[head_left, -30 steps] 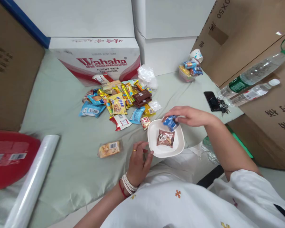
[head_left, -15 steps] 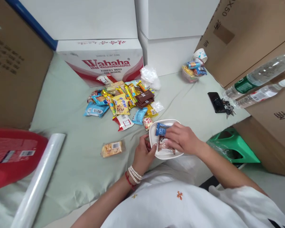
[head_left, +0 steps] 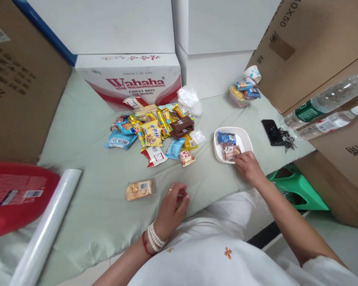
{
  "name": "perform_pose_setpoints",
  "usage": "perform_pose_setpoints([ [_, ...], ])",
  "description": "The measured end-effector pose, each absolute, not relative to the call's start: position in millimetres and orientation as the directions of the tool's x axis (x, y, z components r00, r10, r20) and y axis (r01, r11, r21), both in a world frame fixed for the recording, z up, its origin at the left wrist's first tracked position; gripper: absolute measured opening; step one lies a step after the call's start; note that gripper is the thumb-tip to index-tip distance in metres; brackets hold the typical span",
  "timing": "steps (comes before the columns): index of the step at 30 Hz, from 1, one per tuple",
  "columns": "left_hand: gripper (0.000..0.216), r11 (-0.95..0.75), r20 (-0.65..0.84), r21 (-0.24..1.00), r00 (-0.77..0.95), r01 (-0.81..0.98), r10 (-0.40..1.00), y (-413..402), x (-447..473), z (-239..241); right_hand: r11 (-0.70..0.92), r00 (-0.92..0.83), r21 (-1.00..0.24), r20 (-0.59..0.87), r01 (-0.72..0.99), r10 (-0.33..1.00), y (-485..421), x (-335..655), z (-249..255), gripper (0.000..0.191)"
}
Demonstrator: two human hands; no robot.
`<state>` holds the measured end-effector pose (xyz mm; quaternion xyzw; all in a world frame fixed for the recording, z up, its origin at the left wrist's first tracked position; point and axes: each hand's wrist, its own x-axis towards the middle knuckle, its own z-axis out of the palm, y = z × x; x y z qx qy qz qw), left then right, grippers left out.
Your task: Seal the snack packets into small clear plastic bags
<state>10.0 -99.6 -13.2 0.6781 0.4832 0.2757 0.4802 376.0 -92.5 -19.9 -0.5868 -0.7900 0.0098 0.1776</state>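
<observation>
A square white plastic bowl (head_left: 246,138) stands on the cloth in front of me, with a blue-wrapped snack (head_left: 227,138) and a brown-wrapped snack (head_left: 231,151) inside. My right hand (head_left: 249,170) pinches its near right rim; the thumb is partly hidden. My left hand (head_left: 173,206) hovers over the cloth near my lap, fingers loosely curled and apart, with nothing in it. To its left lies a clear-wrapped pastry (head_left: 140,189). Beyond it spreads a heap of packaged snacks (head_left: 153,134), with a small red-and-cream packet (head_left: 186,157) at the near edge.
A Wahaha carton (head_left: 134,81) stands behind the heap beside a crumpled plastic bag (head_left: 189,100). At the right are a filled snack tub (head_left: 240,99), a phone (head_left: 272,132), keys (head_left: 288,142) and plastic bottles (head_left: 324,101). A white roll (head_left: 47,226) lies left.
The bowl with its two snacks has moved away from me and to the right, down onto the cloth. My left hand has let go of it and drawn back; my right hand has shifted to its rim.
</observation>
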Motion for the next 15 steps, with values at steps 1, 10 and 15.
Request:
perform_pose_setpoints([
  [1, 0.023, -0.089, -0.08, 0.907, 0.374, 0.413, 0.924, -102.8, -0.8, -11.3, 0.312, -0.249, -0.218, 0.271, 0.925, 0.93, -70.7, 383.9, -19.8, 0.025],
  [10, 0.028, 0.009, -0.083, 0.805, 0.098, 0.593, 0.992, -146.7, -95.8, -1.4, 0.3, -0.181, -0.315, 0.355, 0.9, 0.917, 72.7, 333.3, -4.8, 0.029],
  [15, 0.034, 0.091, -0.112, 0.808, 0.001, 0.582, 0.994, -160.0, -108.2, -0.3, 0.165, -0.124, -0.421, 0.122, 0.892, 0.985, 88.8, 279.2, -28.6, 0.025],
])
